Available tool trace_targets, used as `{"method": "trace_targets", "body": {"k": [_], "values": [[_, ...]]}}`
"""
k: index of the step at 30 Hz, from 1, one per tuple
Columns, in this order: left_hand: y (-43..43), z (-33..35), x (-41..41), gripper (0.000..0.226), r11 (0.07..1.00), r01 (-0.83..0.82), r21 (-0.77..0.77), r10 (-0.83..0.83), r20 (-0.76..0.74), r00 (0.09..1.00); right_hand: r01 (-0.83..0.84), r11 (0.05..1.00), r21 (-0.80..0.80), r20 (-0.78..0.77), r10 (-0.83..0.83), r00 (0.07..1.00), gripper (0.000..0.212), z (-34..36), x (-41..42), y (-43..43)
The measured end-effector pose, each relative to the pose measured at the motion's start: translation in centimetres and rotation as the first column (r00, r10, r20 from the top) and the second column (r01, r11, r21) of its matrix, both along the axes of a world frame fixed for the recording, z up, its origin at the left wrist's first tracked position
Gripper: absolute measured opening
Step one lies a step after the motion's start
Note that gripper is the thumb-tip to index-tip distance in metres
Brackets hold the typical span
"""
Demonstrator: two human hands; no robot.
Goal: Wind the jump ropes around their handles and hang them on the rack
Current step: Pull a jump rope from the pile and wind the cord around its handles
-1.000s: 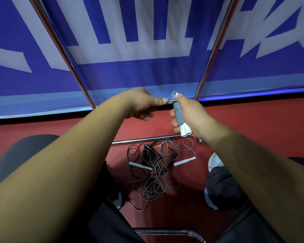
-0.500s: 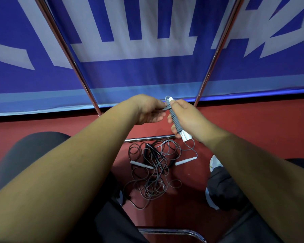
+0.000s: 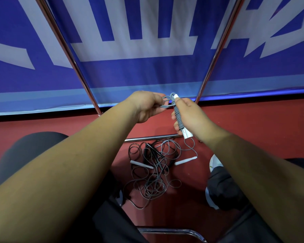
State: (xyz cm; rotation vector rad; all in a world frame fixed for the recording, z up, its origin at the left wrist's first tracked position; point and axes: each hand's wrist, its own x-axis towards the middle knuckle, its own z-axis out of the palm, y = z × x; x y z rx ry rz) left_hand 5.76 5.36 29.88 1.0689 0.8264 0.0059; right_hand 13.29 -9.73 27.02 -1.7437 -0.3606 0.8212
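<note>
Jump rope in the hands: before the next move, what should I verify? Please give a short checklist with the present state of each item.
1. Right hand grips the wound handles: ok.
2. Coils lie packed side by side along the handles: ok.
3. Left hand holds the loose loop: ok.
4. Loose loop secured on the bundle: not ok, it stands free beside the top end.
5. Hanging place on the rack: cannot tell, only its uprights and bottom bar show.
6. Other ropes wound: not ok, they lie tangled on the floor.
</note>
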Motion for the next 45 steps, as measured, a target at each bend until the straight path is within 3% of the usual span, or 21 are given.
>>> {"method": "trace_targets", "body": {"k": [14,20,26,33,45], "values": [[-0.1,0.2,-0.3,0.037,0.993,0.016,0.116,-0.024,0.065,0.998,0.012,0.999,0.047,-0.130,-0.006,0.991,0.028,0.9,0.3,-0.4],[0.0,0.0,-0.6,0.037,0.982,0.060,0.179,-0.070,0.053,0.996,-0.048,0.999,0.000,-0.094,0.048,0.994,0.025,0.9,0.5,-0.8],[-0.2,-0.1,-1.1,0.017,0.991,0.018,0.132,-0.037,0.145,0.989,-0.030,0.999,0.012,-0.178,0.031,0.983,0.040,1.0,0.6,-0.8],[-0.6,-0.2,-1.5,0.018,0.986,0.014,0.168,-0.040,0.153,0.987,-0.050,0.996,-0.068,-0.256,0.030,0.966,0.051,1.5,0.1,-0.4],[-1.4,-0.9,-1.4,0.015,0.997,-0.007,0.082,-0.009,0.191,0.981,-0.100,0.995,0.006,-0.292,0.097,0.952,0.035,1.9,0.3,-0.4]]}}
